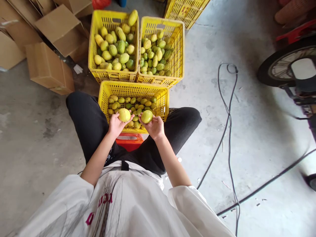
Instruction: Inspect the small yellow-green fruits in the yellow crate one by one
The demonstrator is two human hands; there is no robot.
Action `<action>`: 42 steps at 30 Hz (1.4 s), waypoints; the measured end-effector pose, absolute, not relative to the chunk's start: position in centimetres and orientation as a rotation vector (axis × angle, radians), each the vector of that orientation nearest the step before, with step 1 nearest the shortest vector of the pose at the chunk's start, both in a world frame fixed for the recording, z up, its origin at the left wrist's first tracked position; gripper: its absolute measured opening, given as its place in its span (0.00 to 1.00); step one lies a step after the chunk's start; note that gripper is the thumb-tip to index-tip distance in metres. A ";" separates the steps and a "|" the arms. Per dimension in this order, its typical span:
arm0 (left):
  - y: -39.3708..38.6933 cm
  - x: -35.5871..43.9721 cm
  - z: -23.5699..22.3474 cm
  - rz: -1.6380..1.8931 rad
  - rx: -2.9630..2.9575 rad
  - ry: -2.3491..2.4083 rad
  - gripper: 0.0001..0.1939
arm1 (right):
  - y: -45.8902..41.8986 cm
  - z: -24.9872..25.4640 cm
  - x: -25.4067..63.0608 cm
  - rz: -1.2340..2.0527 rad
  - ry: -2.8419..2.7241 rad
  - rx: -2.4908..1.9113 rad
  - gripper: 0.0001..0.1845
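Note:
My left hand (117, 125) is closed around a pale yellow lemon (124, 115), holding it from below and the side. A greener lemon (146, 116) sits in the curled fingers of my right hand (156, 127). Both hands are above the near edge of a yellow plastic crate (166, 102) between my knees, a short gap apart. Small yellow-green lemons (142, 106) cover the bottom of this crate. Behind it, the back left crate (112, 77) holds larger yellow and green fruit, and the back right crate (181, 49) holds smaller ones.
Cardboard boxes (46, 65) are piled at the left. A red plastic stool (129, 144) shows below the near crate. Black cable (229, 121) loops across the floor at the right, near a wheel (274, 62). Another yellow crate (187, 11) stands at the back.

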State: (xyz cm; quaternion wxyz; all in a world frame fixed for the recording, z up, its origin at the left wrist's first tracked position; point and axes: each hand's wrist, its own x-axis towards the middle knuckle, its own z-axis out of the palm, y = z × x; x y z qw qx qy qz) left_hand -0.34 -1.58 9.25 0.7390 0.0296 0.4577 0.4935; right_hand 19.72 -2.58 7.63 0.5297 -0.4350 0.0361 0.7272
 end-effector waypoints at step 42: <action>-2.0 0.0 9.2 1.052 0.044 0.994 0.18 | -3.1 7.9 19.8 1.848 -0.097 -1.059 0.21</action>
